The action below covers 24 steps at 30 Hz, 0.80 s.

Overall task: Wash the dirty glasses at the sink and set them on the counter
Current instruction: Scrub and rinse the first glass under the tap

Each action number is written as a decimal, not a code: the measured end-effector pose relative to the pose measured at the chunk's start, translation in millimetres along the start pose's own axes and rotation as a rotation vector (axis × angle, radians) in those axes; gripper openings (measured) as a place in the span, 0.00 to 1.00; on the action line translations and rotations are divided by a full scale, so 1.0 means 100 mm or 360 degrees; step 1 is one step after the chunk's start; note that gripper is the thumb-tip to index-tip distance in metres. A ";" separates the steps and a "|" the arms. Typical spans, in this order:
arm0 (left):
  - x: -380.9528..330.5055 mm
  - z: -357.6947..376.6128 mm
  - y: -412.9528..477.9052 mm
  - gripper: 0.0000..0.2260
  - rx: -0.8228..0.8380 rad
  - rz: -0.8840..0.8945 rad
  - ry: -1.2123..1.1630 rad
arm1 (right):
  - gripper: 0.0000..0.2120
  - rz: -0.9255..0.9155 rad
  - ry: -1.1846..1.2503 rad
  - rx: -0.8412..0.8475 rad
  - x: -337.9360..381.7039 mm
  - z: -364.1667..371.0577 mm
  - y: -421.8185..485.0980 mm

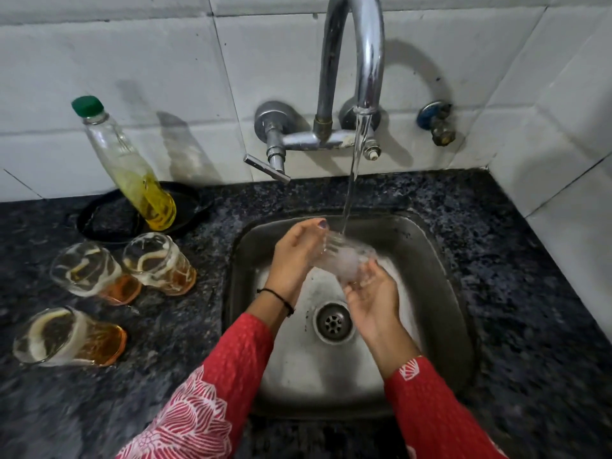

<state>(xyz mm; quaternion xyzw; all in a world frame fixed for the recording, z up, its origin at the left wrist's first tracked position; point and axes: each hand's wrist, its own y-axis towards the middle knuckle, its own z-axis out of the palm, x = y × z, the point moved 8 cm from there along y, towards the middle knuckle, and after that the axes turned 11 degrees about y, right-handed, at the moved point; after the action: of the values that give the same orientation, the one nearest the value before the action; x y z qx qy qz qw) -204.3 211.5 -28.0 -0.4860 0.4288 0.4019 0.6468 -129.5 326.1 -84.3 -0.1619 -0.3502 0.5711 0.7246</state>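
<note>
Centre frame, the left hand (298,250) and right hand (371,293) grip a glass (344,256) under the tap stream (356,160). Turning it slowly should rinse every side; wet glass likely slips.

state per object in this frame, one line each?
tap: on, water running
glass in hands: tilted under the stream, blurred
left hand: grips the glass
right hand: cups the glass from below
three glasses on counter: upright, streaked with residue
soap bottle: capped, part full, standing in black dish
sink: wet, drain open
</note>
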 end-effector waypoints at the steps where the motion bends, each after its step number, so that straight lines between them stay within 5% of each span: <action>1: -0.04 0.02 0.00 0.05 -0.0021 0.0063 0.0236 | 0.12 0.0075 0.0053 -0.0006 -0.10 -0.05 0.00; 8: -0.04 0.15 -0.24 0.15 0.0267 0.0274 0.0598 | 0.18 0.0204 0.0101 0.0122 -0.15 0.07 0.10; 11: 0.27 0.03 -0.30 0.29 0.0488 -0.0095 0.0321 | 0.12 0.0139 -0.0338 0.0278 0.07 0.31 0.19; 14: 0.48 0.00 -0.39 0.24 0.0615 -0.0369 0.0262 | 0.07 0.0049 -0.0728 0.0511 0.16 0.62 0.18; 16: 0.47 0.00 -0.36 0.23 0.0590 -0.0276 0.0393 | 0.04 -0.0059 -0.1045 0.0686 0.16 0.82 0.13; 20: 0.34 0.02 -0.23 0.29 0.0358 0.0043 0.0620 | 0.29 -0.0236 -0.1743 0.0796 0.17 1.07 0.02; 24: 0.15 0.05 -0.07 0.32 0.0326 0.0256 0.0685 | 0.25 -0.0647 -0.1892 0.0761 0.35 1.16 -0.05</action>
<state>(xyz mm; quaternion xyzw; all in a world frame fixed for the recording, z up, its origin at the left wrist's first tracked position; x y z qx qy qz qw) -192.3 216.1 -39.1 -0.4568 0.6323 0.2938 0.5525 -203.0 338.1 11.6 0.4142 -0.5770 0.4770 0.5176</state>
